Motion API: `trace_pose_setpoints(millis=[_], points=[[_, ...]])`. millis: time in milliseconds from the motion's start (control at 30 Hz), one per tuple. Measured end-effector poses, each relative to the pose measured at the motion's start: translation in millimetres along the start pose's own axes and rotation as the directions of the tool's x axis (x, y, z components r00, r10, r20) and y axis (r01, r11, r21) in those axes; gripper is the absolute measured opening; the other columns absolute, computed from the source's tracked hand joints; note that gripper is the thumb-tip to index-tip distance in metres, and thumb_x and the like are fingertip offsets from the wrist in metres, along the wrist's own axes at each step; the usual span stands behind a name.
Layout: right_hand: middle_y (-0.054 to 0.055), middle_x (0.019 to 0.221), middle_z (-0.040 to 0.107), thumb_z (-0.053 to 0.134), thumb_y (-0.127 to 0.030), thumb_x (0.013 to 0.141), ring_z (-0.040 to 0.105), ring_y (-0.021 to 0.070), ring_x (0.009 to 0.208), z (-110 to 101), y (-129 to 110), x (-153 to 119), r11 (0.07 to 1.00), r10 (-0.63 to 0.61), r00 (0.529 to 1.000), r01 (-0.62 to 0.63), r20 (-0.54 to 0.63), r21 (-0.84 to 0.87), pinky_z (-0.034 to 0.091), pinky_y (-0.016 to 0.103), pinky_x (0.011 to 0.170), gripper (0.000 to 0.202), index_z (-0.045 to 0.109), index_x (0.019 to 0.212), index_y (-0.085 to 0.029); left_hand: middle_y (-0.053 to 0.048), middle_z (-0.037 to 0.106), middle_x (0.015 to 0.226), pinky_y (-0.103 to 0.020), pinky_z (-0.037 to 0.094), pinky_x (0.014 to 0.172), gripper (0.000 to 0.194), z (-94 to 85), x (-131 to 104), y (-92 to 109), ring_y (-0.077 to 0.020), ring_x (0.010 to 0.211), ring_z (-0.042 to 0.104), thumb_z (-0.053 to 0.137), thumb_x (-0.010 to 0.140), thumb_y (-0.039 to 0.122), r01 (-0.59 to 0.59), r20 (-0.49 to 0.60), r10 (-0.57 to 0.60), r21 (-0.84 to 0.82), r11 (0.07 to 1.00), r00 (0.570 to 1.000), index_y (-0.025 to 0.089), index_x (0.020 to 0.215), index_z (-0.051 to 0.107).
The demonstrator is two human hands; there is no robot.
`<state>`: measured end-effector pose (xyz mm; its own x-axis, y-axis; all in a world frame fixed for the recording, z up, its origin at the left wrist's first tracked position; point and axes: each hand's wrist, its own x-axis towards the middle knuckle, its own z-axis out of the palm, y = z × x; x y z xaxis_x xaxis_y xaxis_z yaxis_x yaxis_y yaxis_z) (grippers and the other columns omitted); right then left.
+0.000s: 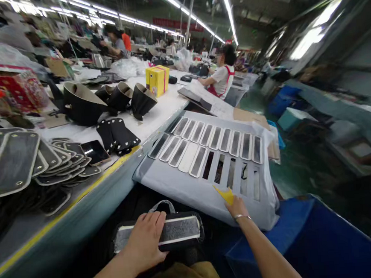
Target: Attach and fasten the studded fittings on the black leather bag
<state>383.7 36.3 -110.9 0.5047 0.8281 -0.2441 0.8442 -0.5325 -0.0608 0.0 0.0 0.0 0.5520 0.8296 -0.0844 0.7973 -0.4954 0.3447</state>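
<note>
My left hand (146,241) lies flat on a black pad with a grey fuzzy strip (180,231) resting on my lap. My right hand (237,206) pinches a small yellow scraper (226,194) against the near edge of a grey slotted template board (189,181). The board's slots hold several grey strips (201,141); the slots nearest my right hand are bare.
A long white workbench (157,111) with a yellow edge runs along the left, carrying stacked black and grey pads (17,163), curled black leather pieces (112,102) and a yellow box (157,79). A co-worker in white sits further along (221,78). A blue bin (309,240) stands at right.
</note>
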Motion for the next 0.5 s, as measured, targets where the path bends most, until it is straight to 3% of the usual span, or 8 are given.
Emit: trace_pose_setpoints(millis=[167, 300, 500], points=[[0.018, 0.112, 0.052, 0.051, -0.028, 0.083, 0.047, 0.0249, 0.113, 21, -7, 16, 0.999, 0.031, 0.999, -0.031, 0.024, 0.010, 0.035, 0.030, 0.095, 0.039, 0.047, 0.116, -0.006, -0.014, 0.054, 0.114, -0.043, 0.031, 0.098, 0.066, -1.0, 3, 6, -0.0279, 0.103, 0.047, 0.055, 0.062, 0.033, 0.014, 0.041, -0.015, 0.027, 1.000, 0.999, 0.010, 0.123, 0.048], [0.020, 0.116, 0.049, 0.051, -0.032, 0.083, 0.046, 0.0325, 0.112, 30, -4, 17, 0.997, 0.058, 0.998, -0.059, 0.015, 0.045, 0.037, 0.041, 0.092, 0.040, 0.049, 0.116, -0.009, -0.014, 0.055, 0.113, -0.043, 0.032, 0.098, 0.064, -0.4, 9, 9, -0.0279, 0.102, 0.048, 0.056, 0.063, 0.034, 0.010, 0.035, -0.012, 0.044, 0.999, 0.999, 0.008, 0.121, 0.050], [0.021, 0.130, 0.040, 0.054, -0.027, 0.079, 0.034, 0.0351, 0.124, 4, -18, 10, 0.970, 0.022, 0.999, -0.027, 0.023, 0.242, 0.026, 0.050, 0.101, 0.047, 0.047, 0.122, -0.012, -0.014, 0.049, 0.127, -0.046, 0.028, 0.102, 0.073, 9.6, 9, 7, -0.0296, 0.111, 0.045, 0.059, 0.066, 0.039, -0.033, 0.003, 0.033, 0.072, 0.997, 0.999, 0.013, 0.132, 0.040]])
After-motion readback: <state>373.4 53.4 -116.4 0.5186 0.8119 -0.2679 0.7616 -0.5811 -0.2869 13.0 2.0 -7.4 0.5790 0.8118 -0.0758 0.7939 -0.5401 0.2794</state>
